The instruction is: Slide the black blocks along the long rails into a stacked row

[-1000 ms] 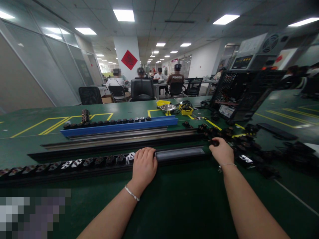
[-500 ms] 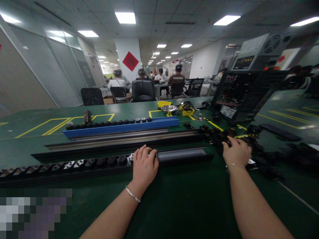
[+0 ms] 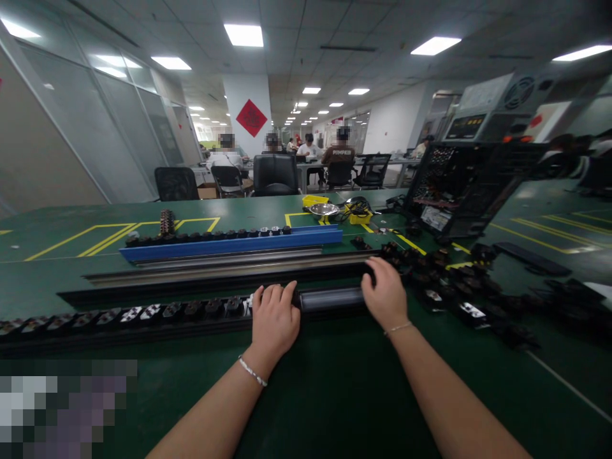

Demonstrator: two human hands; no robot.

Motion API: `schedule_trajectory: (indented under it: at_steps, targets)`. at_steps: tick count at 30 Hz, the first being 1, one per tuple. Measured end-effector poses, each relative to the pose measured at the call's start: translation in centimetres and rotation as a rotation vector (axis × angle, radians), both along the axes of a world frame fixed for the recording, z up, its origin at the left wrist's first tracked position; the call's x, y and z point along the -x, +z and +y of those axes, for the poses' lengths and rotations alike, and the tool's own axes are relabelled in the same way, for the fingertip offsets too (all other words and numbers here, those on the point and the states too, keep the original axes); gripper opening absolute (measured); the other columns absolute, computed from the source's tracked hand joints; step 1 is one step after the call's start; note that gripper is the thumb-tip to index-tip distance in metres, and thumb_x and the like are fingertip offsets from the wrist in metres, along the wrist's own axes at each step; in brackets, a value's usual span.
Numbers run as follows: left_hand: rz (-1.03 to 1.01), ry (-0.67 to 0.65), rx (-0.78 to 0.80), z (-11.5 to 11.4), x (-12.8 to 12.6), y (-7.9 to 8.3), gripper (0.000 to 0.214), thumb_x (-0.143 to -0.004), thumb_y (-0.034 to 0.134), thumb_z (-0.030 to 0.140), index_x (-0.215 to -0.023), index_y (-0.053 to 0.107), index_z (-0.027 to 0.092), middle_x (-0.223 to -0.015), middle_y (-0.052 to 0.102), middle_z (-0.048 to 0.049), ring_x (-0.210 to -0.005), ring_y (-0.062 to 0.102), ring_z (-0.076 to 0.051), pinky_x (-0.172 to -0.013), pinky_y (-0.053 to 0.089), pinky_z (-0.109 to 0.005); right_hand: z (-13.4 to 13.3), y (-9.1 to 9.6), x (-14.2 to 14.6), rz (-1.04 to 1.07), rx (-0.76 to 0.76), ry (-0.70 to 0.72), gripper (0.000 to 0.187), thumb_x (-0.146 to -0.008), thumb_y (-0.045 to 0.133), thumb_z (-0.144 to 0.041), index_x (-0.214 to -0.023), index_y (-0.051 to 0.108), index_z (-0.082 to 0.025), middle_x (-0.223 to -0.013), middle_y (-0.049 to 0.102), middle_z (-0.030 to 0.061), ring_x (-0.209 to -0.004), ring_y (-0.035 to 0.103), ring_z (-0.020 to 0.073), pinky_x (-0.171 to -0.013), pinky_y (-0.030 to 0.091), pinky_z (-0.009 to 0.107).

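Note:
A long black channel rail [image 3: 335,301] lies across the table in front of me. Small black blocks [image 3: 193,308], some with shiny metal tops, sit in a row along its left portion. My left hand [image 3: 276,317] is closed over the right end of this row, with a dark block edge showing between thumb and index finger. Over the right part of the rail, my right hand [image 3: 386,292] has its fingers curled towards the thumb. Something dark shows between them, but I cannot make it out. Loose black parts [image 3: 472,310] lie scattered right of that hand.
Behind the front rail lie more rails [image 3: 229,271] and a blue channel [image 3: 229,243] carrying black blocks. A metal bowl [image 3: 324,210] and yellow bins [image 3: 361,217] stand farther back. An open computer case [image 3: 459,191] stands at right, near a dark keyboard [image 3: 530,257]. People sit in the background.
My right hand has moved left from the scattered parts to the right part of the front rail. My left hand stays at the end of the row, its fingers slightly shifted.

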State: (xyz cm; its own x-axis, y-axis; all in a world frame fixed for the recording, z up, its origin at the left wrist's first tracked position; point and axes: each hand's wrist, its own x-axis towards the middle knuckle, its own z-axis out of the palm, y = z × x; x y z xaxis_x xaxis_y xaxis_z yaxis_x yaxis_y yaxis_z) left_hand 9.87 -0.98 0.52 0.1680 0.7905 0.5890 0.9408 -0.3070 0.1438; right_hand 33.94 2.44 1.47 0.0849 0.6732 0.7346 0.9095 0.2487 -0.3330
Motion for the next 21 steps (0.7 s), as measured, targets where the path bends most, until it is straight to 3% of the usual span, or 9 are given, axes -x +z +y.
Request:
schedule_trajectory:
  at_steps: [3,6,12,21]
  targets:
    - [-0.015,-0.002,-0.018,0.1,0.1,-0.3,0.044,-0.08,0.043,0.017,-0.122,0.056,0.014,-0.109,0.066,-0.01,-0.109,0.054,-0.025,-0.106,0.026,-0.045,-1.2,-0.6,6.1,0.002,0.108,0.335,0.041,-0.084,0.042,-0.022,-0.122,0.055,-0.012,-0.126,0.058,0.0133,-0.12,0.048,0.0196,-0.105,0.036,0.037]
    - [-0.027,-0.005,-0.014,0.3,0.2,-0.6,0.042,-0.08,0.044,0.016,-0.12,0.056,0.013,-0.112,0.066,-0.0106,-0.11,0.054,-0.025,-0.106,0.026,-0.046,-2.2,-0.8,10.0,-0.031,0.286,0.452,0.045,-0.085,0.046,-0.028,-0.127,0.053,-0.015,-0.127,0.059,0.0103,-0.119,0.051,0.0202,-0.103,0.036,0.038]
    - [-0.05,-0.022,-0.009,0.5,0.5,-0.8,0.036,-0.083,0.043,0.015,-0.116,0.058,0.014,-0.111,0.068,-0.0083,-0.111,0.054,-0.025,-0.104,0.028,-0.044,-2.8,0.1,11.6,-0.039,0.454,0.339,0.032,-0.086,0.049,-0.035,-0.115,0.061,-0.027,-0.118,0.065,0.0022,-0.117,0.052,0.0202,-0.098,0.033,0.039]
    - [-0.051,-0.021,-0.015,0.5,0.7,-0.7,0.034,-0.083,0.042,0.013,-0.11,0.061,0.017,-0.107,0.069,-0.0071,-0.11,0.055,-0.025,-0.103,0.031,-0.044,-2.6,-0.1,12.2,-0.019,0.424,0.282,0.027,-0.085,0.052,-0.041,-0.106,0.064,-0.029,-0.113,0.068,0.0017,-0.111,0.054,0.0197,-0.1,0.025,0.042]
